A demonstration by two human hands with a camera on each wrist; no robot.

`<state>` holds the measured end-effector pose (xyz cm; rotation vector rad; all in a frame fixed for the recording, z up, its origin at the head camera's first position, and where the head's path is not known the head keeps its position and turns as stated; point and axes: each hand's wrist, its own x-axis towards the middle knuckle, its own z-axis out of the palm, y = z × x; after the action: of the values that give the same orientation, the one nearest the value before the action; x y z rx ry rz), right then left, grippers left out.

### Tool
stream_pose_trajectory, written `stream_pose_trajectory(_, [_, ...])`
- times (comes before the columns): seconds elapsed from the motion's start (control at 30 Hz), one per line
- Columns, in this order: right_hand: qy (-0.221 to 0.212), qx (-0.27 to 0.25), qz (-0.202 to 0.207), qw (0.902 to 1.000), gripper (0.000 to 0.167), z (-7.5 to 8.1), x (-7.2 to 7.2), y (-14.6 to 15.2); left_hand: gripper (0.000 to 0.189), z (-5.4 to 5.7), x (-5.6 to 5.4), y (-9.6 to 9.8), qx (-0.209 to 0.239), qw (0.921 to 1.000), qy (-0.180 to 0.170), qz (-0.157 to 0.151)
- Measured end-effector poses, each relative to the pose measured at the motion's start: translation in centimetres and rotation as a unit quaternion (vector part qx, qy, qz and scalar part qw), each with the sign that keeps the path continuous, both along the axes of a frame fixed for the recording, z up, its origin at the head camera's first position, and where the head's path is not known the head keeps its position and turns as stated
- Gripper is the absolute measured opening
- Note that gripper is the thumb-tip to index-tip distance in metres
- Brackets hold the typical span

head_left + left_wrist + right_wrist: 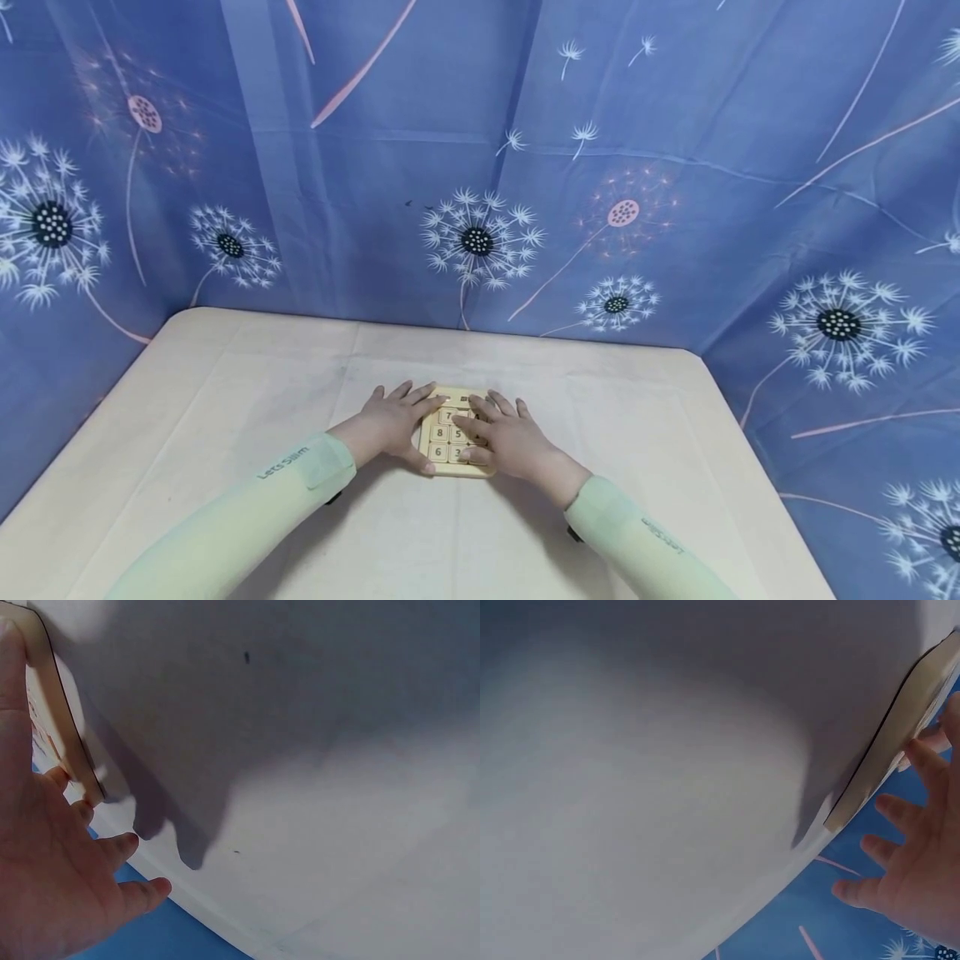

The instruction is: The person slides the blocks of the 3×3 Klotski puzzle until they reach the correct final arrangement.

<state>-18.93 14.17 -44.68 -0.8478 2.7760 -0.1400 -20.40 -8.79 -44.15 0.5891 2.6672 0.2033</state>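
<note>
Blue curtain [360,208] in back, pale tabletop [637,417] up front. Left hand [390,423] and right hand [519,442] both spread wide, not gripping; left's touching the number puzzle [459,472] lying on the tabletop between them, right's over its little tiles [439,433].

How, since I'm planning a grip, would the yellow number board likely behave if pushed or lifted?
The number board is probably stiff: its thick edges run straight. It likely won't roll or tip when pushed, being broad, low and flat on the table. Its numbered tiles might shift if tilted, since visible lines separate them.
</note>
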Motion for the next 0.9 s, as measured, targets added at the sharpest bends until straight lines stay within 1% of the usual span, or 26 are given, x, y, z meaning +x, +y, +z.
stream_pose_trajectory(0.33, [0.002,0.008,0.006,0.9999,0.060,0.07,-0.13,-0.82,0.114,0.09,-0.04,0.03,-0.006,1.0000,-0.001,-0.002])
stream_pose_trajectory(0.9, [0.004,0.023,0.009,0.9997,0.062,-0.03,-0.28,-1.06,0.114,-0.07,-0.06,0.02,-0.006,1.0000,0.003,-0.006])
